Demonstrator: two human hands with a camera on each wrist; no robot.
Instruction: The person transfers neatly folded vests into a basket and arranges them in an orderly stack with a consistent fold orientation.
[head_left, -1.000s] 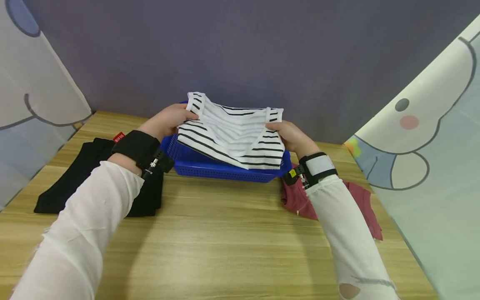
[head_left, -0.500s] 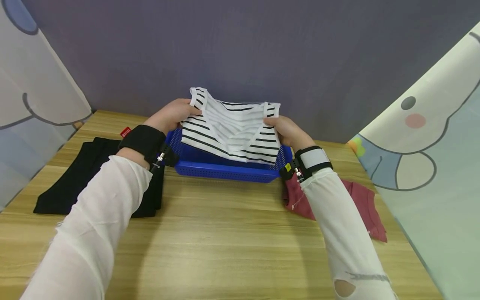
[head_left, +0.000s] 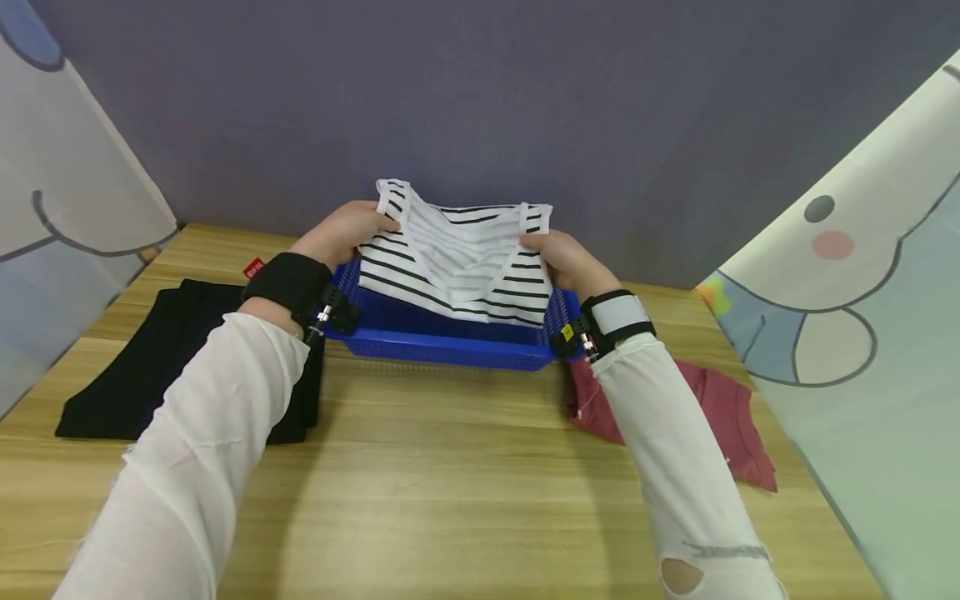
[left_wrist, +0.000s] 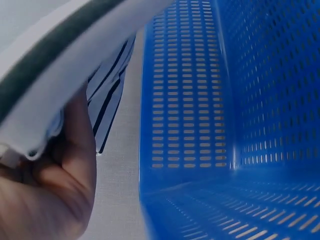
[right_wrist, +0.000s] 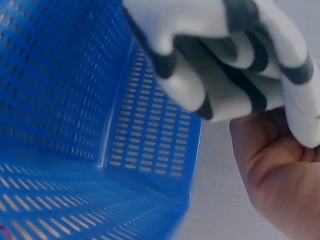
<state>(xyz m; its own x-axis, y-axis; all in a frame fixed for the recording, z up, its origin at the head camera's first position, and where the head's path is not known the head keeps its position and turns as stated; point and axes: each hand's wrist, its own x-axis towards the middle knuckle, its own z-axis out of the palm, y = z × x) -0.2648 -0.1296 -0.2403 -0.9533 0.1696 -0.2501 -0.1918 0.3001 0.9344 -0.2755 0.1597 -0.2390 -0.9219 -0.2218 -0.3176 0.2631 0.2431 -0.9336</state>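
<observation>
A white tank top with black stripes (head_left: 480, 298) is stretched between both hands above a blue plastic basket (head_left: 450, 348). My left hand (head_left: 347, 233) pinches one shoulder strap, thumb on top. The other strap is gripped by my right hand (head_left: 570, 257) in the same way. From the left wrist, the left hand (left_wrist: 55, 185) shows under the cloth, beside the perforated basket wall (left_wrist: 187, 100). Seen from the right wrist, folds of the top (right_wrist: 225, 65) hang partly over the basket, and the right hand (right_wrist: 280, 175) is outside its rim. The fingers behind the cloth are hidden.
Folded black cloth (head_left: 187, 358) with a red tag (head_left: 253, 267) lies left of the basket, partly under the left forearm. A dark pink folded garment (head_left: 731, 425) lies at the right. Behind the wooden table (head_left: 450, 492) rises a grey wall (head_left: 480, 100).
Both hands lifted the striped top slightly away from me, then stayed nearly still. The hands came a little closer together, and more of the basket's inside shows.
</observation>
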